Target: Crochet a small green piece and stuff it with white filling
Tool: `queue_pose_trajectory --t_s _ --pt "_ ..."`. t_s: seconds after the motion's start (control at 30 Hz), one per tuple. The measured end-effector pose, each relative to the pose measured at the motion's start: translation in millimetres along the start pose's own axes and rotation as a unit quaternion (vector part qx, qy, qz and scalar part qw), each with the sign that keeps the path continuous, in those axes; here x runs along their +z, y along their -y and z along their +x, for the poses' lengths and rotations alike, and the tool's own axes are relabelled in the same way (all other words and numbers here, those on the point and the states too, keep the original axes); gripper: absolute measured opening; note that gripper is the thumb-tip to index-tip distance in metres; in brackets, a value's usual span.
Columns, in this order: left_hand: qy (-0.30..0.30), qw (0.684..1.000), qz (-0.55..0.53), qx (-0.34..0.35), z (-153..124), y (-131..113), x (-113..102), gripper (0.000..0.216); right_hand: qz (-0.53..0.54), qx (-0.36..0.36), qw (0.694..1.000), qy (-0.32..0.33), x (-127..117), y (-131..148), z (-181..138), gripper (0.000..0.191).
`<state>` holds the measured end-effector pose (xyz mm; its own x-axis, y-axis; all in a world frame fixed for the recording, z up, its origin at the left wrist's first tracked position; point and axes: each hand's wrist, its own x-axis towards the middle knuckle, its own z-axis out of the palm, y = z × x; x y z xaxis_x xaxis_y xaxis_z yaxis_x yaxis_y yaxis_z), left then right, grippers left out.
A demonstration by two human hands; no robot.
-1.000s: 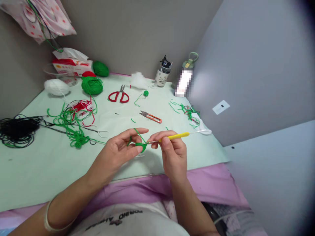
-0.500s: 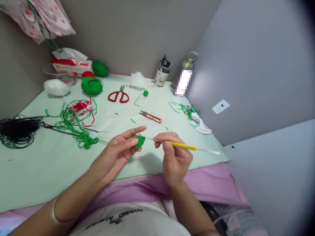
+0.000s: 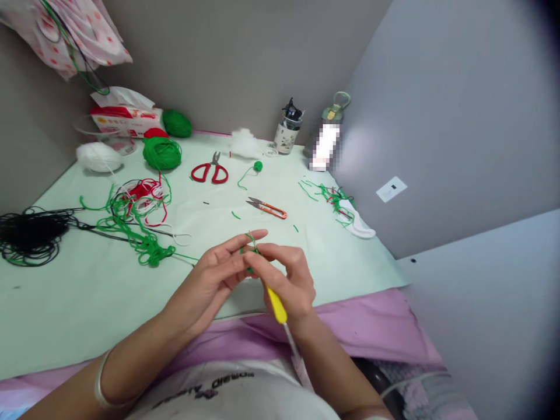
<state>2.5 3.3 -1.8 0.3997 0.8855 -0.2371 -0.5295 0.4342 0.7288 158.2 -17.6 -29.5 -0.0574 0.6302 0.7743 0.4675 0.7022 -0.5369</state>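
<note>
Pinching a small fuzzy green crochet piece [image 3: 250,249], the left hand [image 3: 210,283] is holding it just above the smooth pale-green table [image 3: 65,303]. The right hand [image 3: 293,280] is gripping a thin crochet hook [image 3: 277,304] by its rounded yellow handle, fingertips touching the left hand.

It looked like a home craft corner: a pale green desk [image 3: 65,303] wedged between plain grey walls [image 3: 437,116], strewn with balls of green yarn [image 3: 161,153], tangled thread ends [image 3: 131,227], red scissors [image 3: 210,172], thread snips [image 3: 266,207] and a tissue box [image 3: 118,114], with a yellow crochet hook [image 3: 277,305] and green crochet work [image 3: 252,242] in hand.
</note>
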Motion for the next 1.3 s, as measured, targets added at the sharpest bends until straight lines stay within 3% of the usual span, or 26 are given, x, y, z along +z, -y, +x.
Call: queue_pose_trajectory --t_s 0.1,0.2,0.33,0.57,0.67,0.8,0.9,1.0,1.07,1.17,1.23,1.3 --pt "0.007 0.999 -0.042 -0.018 2.0 -2.5 -2.6 0.024 0.11 0.098 0.986 -0.077 -0.8 -1.1 4.4 0.024" --pt "-0.008 0.999 -0.022 0.024 1.5 -3.8 -2.3 0.028 0.244 0.216 0.94 -0.097 0.0 -0.7 10.9 0.018" --pt "0.006 0.996 0.074 0.048 -2.3 -2.2 -0.8 0.034 0.263 0.23 0.936 -0.053 2.6 -0.6 12.4 0.015" --pt "-0.013 0.987 0.143 0.073 -4.7 -3.9 -6.6 0.032 0.324 0.282 0.901 -0.064 -0.5 -5.5 11.4 0.02" --pt "-0.021 0.98 0.175 0.092 -3.7 -4.2 -10.0 0.031 0.318 0.272 0.906 -0.058 -3.6 -1.3 13.4 0.022" --pt "-0.032 0.966 0.226 0.12 -4.2 -3.5 -12.2 0.029 0.223 0.211 0.951 -0.034 -8.5 6.2 10.9 0.021" --pt "-0.062 0.942 0.286 0.162 -7.7 -1.4 -8.7 0.027 0.128 0.111 0.986 0.004 -9.5 7.3 5.6 0.025" --pt "-0.108 0.916 0.321 0.213 -11.2 2.1 -1.8 0.03 0.011 -0.013 1.0 0.022 -5.9 4.0 -0.7 0.032" --pt "-0.113 0.931 0.284 0.198 -11.4 3.8 2.0 0.036 -0.06 -0.067 0.996 0.029 -2.8 1.2 -4.0 0.037" --pt "-0.056 0.987 0.133 0.072 -7.7 2.9 3.1 0.048 -0.055 -0.046 0.997 0.006 -0.7 -0.7 -4.8 0.039" --pt "-0.026 0.999 0.046 0.003 -4.5 0.4 1.1 0.048 0.032 0.025 0.998 -0.039 -1.6 0.1 -1.5 0.031" --pt "-0.022 1.0 0.011 -0.01 -2.5 -2.1 -1.2 0.042 0.142 0.108 0.981 -0.08 -2.8 1.6 3.6 0.024"
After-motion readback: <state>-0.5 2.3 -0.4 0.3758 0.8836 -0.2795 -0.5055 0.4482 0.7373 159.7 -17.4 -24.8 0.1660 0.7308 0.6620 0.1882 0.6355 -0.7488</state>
